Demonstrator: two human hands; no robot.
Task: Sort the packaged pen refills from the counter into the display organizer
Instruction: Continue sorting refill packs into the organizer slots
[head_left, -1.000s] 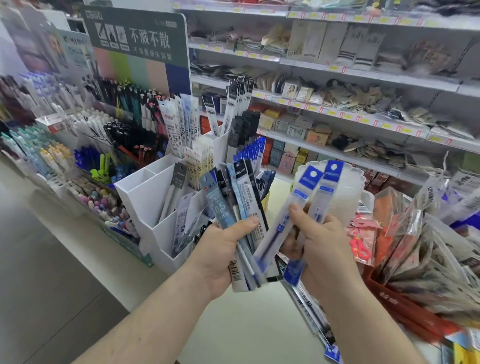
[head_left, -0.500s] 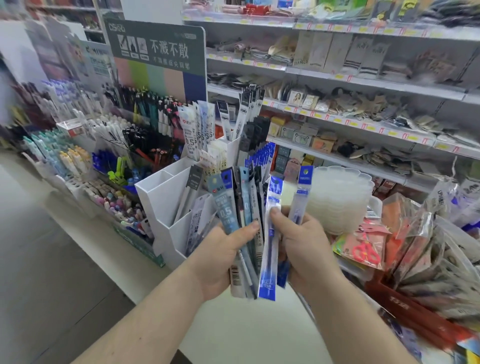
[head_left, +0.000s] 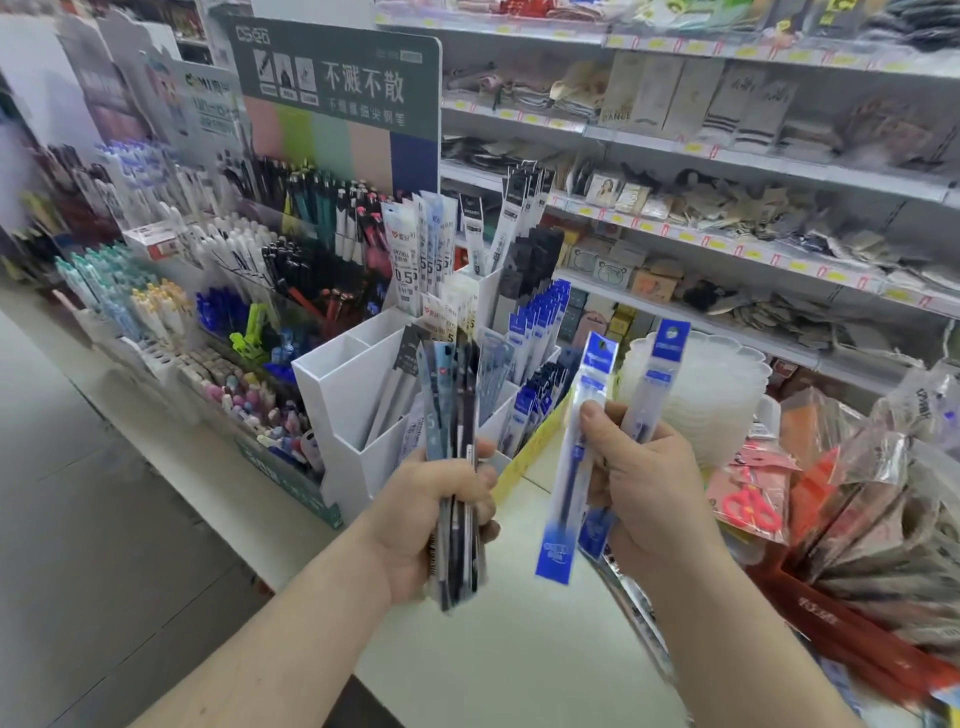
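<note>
The white display organizer (head_left: 353, 395), rigid and square-walled, stood at centre frame on the pale surface (head_left: 519, 649). The left hand (head_left: 431, 514) clutched a fanned bundle of refills (head_left: 457, 415) just in front of it. The right hand (head_left: 644, 483) pinched two blue-headed refill packets (head_left: 571, 467), slick, flat and floppy. Best hold each low and feed it tail-first into the matching blue compartment.

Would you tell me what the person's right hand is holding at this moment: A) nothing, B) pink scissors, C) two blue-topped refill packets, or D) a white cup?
C: the right hand grips two blue-topped refill packets, standing roughly upright in front of the white display organizer.
</note>
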